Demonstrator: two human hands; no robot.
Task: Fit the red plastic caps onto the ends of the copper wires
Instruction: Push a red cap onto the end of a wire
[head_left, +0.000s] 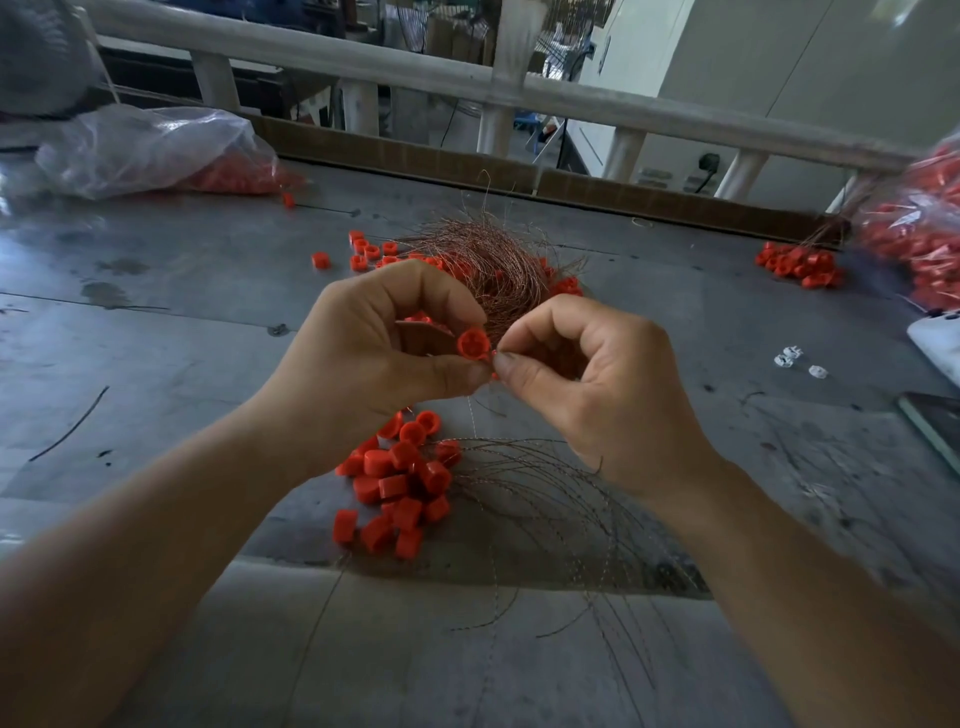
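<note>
Holding a red cap (472, 344) in the left hand (374, 338) — pinching it between curled thumb and forefinger, with the hollow side turned toward the camera. Pinching the end of a thin copper wire (471, 415) in the right hand (597, 384), with thumb tip and forefinger tip pressed together just beside the cap's rim and nearly touching the left thumb. Working above the grey table (182, 312), between two heaps. Lying behind the hands, a tangled bundle of bare wires (488, 260) with loose caps (370, 252) scattered about it. Lying in front, under the wrists, a pile of caps (400, 483) with wires fanning out to the right — too blurred for telling whether each is seated on a wire. Resting at the far left, a clear plastic bag (150, 150) of red caps; at the far right, another bag (919, 228) and a small red heap (797, 265) beside it. Sitting near the right edge, a few small white pieces (789, 359).
</note>
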